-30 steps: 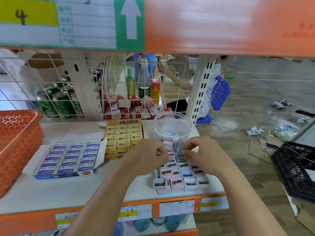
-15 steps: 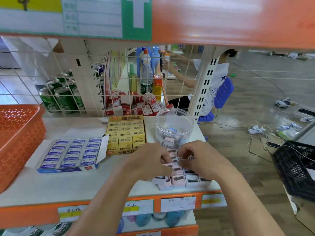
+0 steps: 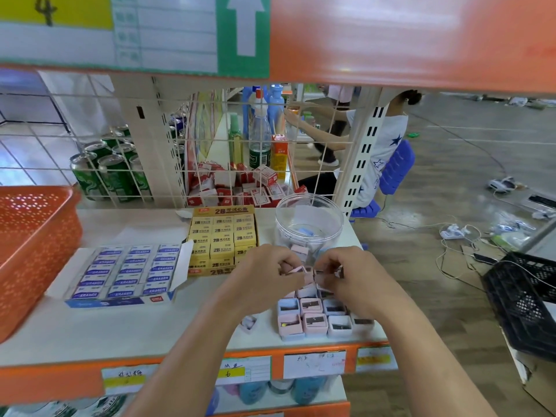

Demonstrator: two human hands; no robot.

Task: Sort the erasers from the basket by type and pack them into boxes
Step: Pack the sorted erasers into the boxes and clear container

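Left hand (image 3: 264, 278) and right hand (image 3: 358, 281), fingers curled, pinch pink erasers (image 3: 301, 270) above the eraser rows (image 3: 314, 322) on the shelf (image 3: 120, 326).

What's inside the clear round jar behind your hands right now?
Through the clear jar wall: a small blue piece and a pink block low at the front. The left hand and right hand cover its bottom edge, so anything there is hidden.

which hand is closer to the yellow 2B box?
Left. The left hand sits just right of the yellow 2B box; the right hand is farther right, before the clear jar.
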